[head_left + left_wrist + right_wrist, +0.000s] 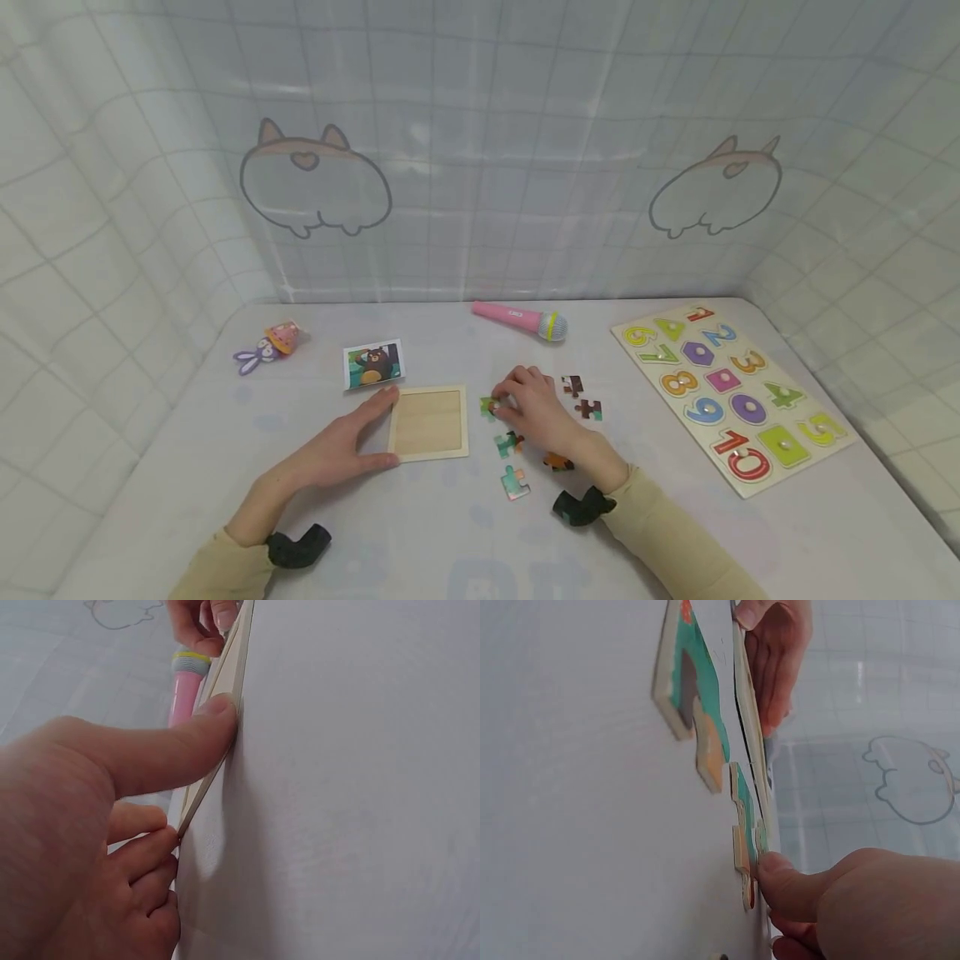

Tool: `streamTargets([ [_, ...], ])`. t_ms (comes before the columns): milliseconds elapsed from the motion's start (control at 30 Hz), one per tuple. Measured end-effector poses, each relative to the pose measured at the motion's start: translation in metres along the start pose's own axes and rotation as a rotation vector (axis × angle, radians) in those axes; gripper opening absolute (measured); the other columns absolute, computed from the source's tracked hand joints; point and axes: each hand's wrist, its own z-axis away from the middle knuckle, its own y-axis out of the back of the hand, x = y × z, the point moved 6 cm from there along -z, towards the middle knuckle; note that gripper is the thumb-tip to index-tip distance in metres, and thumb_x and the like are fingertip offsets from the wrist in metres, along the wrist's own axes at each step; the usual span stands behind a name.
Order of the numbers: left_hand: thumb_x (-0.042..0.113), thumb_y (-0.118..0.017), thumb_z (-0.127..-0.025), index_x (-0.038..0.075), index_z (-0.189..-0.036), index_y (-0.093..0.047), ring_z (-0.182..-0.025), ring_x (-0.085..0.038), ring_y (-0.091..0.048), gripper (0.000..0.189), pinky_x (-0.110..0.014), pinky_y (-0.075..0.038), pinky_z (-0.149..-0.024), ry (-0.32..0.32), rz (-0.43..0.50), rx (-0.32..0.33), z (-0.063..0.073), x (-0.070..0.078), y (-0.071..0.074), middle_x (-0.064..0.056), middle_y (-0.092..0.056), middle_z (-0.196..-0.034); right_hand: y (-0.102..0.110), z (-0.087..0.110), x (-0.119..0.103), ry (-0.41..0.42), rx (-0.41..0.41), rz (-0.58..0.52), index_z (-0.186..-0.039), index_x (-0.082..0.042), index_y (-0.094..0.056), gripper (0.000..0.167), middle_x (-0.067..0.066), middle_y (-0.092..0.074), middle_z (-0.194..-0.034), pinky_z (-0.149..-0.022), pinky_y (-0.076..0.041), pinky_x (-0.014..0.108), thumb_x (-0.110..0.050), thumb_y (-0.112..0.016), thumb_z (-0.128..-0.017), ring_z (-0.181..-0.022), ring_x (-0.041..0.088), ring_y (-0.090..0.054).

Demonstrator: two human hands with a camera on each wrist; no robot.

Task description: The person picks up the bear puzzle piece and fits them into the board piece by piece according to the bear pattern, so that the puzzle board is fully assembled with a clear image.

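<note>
My left hand (337,446) holds the left side of a square wooden puzzle tray (429,422), thumb at its near corner and forefinger at its far corner. The tray's bare wood floor shows. In the left wrist view, the thumb (202,742) presses the tray's edge. To the right of the tray, my right hand (536,408) pinches a green jigsaw piece (488,406), partly hidden by the fingers. Two teal and orange pieces (509,444) (515,482) lie nearer me. An orange-brown piece (558,462) sits beside the right wrist, and brown pieces (588,409) lie beyond that hand.
A bear picture card (373,364) lies just behind the tray. Farther back are a pink toy microphone (517,318) and a small purple rabbit toy (258,354). A number and shape board (723,400) lies at the right. Tiled-pattern curtains enclose the table's back and sides.
</note>
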Motion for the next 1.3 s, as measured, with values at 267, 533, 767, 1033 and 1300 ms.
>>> streamTargets([
  [267, 0.044, -0.076, -0.086, 0.008, -0.158, -0.026, -0.148, -0.044, -0.025, 0.095, -0.064, -0.028, -0.116, 0.006, 0.012, -0.01, 0.0, -0.001, -0.001, -0.019, -0.024, -0.164, -0.002, 0.001, -0.002, 0.01, -0.02, 0.028, -0.111, -0.007, -0.065, 0.019, 0.003, -0.056, -0.107, -0.087, -0.033, 0.04, -0.02, -0.067, -0.097, -0.103, 0.022, -0.044],
  [533, 0.043, -0.075, -0.087, 0.008, -0.159, -0.025, -0.149, -0.045, -0.023, 0.094, -0.065, -0.026, -0.116, 0.004, 0.034, -0.019, -0.001, -0.001, -0.001, -0.019, -0.022, -0.164, 0.001, 0.001, -0.006, 0.023, -0.017, -0.024, -0.115, -0.005, -0.062, 0.021, 0.005, -0.061, -0.109, -0.083, -0.033, 0.037, -0.018, -0.064, -0.099, -0.102, 0.022, -0.047],
  [767, 0.046, -0.075, -0.086, 0.008, -0.159, -0.024, -0.148, -0.045, -0.023, 0.096, -0.064, -0.026, -0.117, 0.019, 0.033, -0.022, 0.0, -0.001, 0.0, -0.019, -0.022, -0.164, 0.0, 0.001, -0.008, 0.044, -0.002, -0.006, -0.118, -0.004, -0.065, 0.025, 0.006, -0.063, -0.107, -0.08, -0.033, 0.035, -0.018, -0.064, -0.098, -0.098, 0.022, -0.049],
  [1033, 0.046, -0.076, -0.086, 0.01, -0.159, -0.024, -0.149, -0.044, -0.022, 0.097, -0.064, -0.025, -0.117, 0.027, 0.049, -0.025, 0.0, -0.004, -0.001, -0.016, -0.021, -0.165, -0.002, 0.001, -0.01, 0.043, -0.004, 0.006, -0.117, -0.007, -0.066, 0.022, 0.004, -0.062, -0.107, -0.08, -0.032, 0.035, -0.02, -0.062, -0.099, -0.098, 0.02, -0.048],
  [1300, 0.043, -0.076, -0.086, 0.011, -0.159, -0.024, -0.15, -0.042, -0.02, 0.095, -0.063, -0.024, -0.118, 0.033, 0.056, -0.031, -0.001, -0.007, -0.005, -0.016, -0.02, -0.166, -0.002, 0.0, -0.029, 0.058, 0.018, -0.031, -0.114, -0.005, -0.065, 0.021, 0.006, -0.062, -0.107, -0.082, -0.036, 0.037, -0.019, -0.062, -0.099, -0.099, 0.022, -0.05],
])
